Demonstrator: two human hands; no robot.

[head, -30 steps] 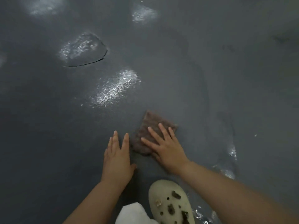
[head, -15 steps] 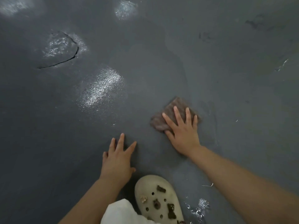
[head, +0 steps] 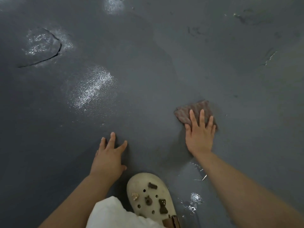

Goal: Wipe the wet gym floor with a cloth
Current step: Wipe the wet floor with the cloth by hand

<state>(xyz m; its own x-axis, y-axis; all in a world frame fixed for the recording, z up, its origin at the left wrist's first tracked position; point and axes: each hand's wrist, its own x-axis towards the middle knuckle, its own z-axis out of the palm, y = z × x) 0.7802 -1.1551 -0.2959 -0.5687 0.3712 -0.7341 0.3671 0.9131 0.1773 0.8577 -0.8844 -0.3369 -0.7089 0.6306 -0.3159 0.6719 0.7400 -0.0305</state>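
Head view, looking down at a dark grey textured floor (head: pixel 164 66).

Right hand (head: pixel 199 136) lies flat on a brown ribbed cloth (head: pixel 195 109), fingers straight and slightly spread, pressing the near part of it to the floor. Far edge and left corner of the cloth stick out beyond the fingertips. Cloth sits right of centre, well apart from the left hand.

Left hand (head: pixel 107 159) is planted palm-down on the bare floor, fingers splayed wide, holding nothing, just left of and beyond the shoe.

Cream clog (head: pixel 148 195) at bottom centre, toe pointing up-frame, several small dark charms on top, brown strap at the heel. White fabric (head: pixel 108 213) bunched just left of it.

Wet glare patches: one large at centre-left (head: pixel 92 89), one at top centre (head: pixel 113 5), small ones near the clog (head: pixel 195 197). Upper left has a curved crack (head: pixel 54 55) around another shiny patch. Thin water edge at far right (head: pixel 270 56).
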